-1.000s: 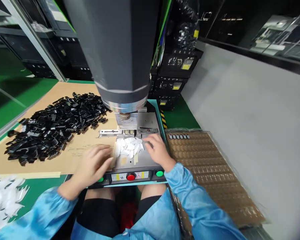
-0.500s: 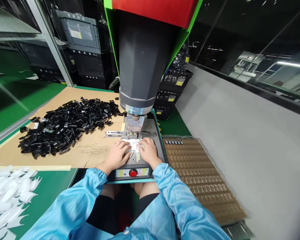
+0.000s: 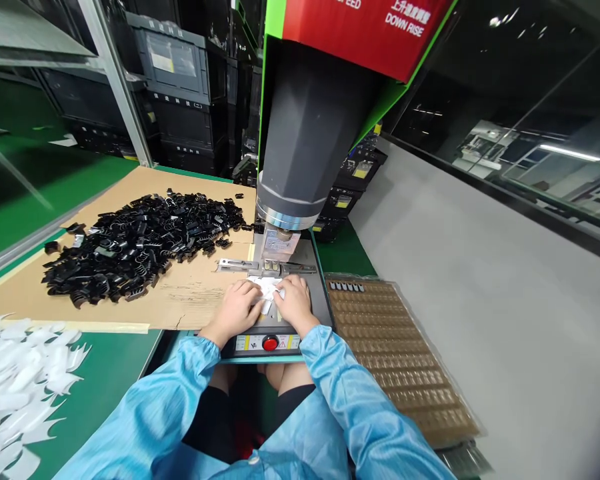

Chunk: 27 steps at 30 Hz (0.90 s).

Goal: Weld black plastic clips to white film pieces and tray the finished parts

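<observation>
Both hands are at the front of a press machine, beneath its dark press head (image 3: 300, 140). A thin white piece (image 3: 269, 288) lies between them, against the metal fixture (image 3: 271, 267). My left hand (image 3: 237, 308) has its curled fingers on the piece's left side. My right hand (image 3: 295, 301) pinches at its right side, fingertips close to the fixture. The fingers partly cover the white piece, so its full shape is hidden. Just below the hands, a red button (image 3: 270, 343) sits on the machine's front panel.
A heap of small black parts (image 3: 145, 243) lies on cardboard (image 3: 195, 300) to the left. White curved pieces (image 3: 25, 387) are piled at the lower left. On the right, a brown compartment tray (image 3: 395, 353) holds several small parts in its top row. Stacked bins (image 3: 180, 73) stand behind.
The camera view has turned slightly, shifting the machine's upper part rightward in the picture. Both hands stay at the white piece, with only slight finger movement.
</observation>
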Tool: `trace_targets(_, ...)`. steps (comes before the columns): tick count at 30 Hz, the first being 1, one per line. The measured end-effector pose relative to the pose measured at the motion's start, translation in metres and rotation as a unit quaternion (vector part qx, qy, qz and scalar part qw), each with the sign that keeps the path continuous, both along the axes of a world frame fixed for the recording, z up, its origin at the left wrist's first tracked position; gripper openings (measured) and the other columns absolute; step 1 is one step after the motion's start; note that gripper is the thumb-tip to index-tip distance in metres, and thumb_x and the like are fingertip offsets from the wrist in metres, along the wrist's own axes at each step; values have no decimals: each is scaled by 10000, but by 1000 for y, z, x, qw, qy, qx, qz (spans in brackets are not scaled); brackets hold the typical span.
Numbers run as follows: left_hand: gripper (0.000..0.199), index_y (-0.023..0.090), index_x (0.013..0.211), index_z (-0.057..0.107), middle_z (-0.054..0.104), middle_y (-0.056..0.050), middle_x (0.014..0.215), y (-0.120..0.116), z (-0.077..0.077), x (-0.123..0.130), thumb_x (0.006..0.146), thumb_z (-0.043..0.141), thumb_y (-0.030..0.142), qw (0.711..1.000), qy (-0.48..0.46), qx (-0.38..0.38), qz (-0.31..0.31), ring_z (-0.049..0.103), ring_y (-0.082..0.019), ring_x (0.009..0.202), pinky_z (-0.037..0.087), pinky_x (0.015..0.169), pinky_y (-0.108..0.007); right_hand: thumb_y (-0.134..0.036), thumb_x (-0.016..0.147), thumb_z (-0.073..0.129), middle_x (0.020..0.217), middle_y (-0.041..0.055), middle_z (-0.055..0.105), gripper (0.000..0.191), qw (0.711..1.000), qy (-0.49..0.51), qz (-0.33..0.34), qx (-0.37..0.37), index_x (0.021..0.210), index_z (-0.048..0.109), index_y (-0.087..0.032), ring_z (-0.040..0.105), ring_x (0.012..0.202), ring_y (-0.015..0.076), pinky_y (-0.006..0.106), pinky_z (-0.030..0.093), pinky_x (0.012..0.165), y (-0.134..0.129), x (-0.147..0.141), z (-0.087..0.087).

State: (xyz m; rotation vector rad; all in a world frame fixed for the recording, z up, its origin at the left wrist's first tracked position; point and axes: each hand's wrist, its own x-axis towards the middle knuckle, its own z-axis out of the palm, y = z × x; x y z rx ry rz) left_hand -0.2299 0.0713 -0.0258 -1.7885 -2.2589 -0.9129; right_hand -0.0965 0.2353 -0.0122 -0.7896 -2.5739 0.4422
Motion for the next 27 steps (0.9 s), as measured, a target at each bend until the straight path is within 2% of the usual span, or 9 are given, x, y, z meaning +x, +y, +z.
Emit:
trace_targets(7,155,240,1089,671,696,-102,1241,0,0,0,1045,579,357,1000,-5,2,2,601,-314,1200,465,1001,-501,-280,921,728,1173,59,681,56,999,5,-34,-22,868,717,-269,527,1133,296,431,428,976,-3,-6,1)
trace_targets(14,170,247,1084,676,698,-106,1233,0,-1,-1,1043,571,375,1000,-5,0,0,601,-318,1210,469,997,-503,-245,909,632,1044,59,715,112,986,118,-85,-79,822,703,-250,604,1033,267,399,474,968,25,17,-5)
trace_targets(19,187,251,1078,679,702,-108,1230,-1,-1,0,1046,563,394,1000,1,1,0,603,-324,1215,467,1001,-509,-309,900,622,960,49,722,115,975,166,-68,-133,815,678,-254,641,963,257,386,510,918,37,32,-17)
trace_targets(21,198,245,1085,678,702,-106,1235,-1,0,1,1049,561,402,1000,0,2,-2,602,-318,1216,468,1014,-505,-380,913,614,935,46,717,160,964,206,-51,-162,846,679,-251,651,927,246,364,521,864,39,35,-20)
trace_targets(24,214,246,1114,679,702,-104,1251,-2,-1,0,1057,553,410,1000,-9,9,-2,603,-310,1230,471,1029,-491,-509,933,596,911,42,715,279,932,279,-46,-227,903,664,-240,661,840,224,335,532,776,41,39,-24)
trace_targets(27,228,256,1146,681,701,-98,1275,-3,-2,-3,1056,557,424,999,-25,24,9,607,-304,1244,474,1047,-483,-533,935,603,1020,67,746,297,907,334,-44,-254,884,607,-241,702,927,222,343,559,842,41,44,-26)
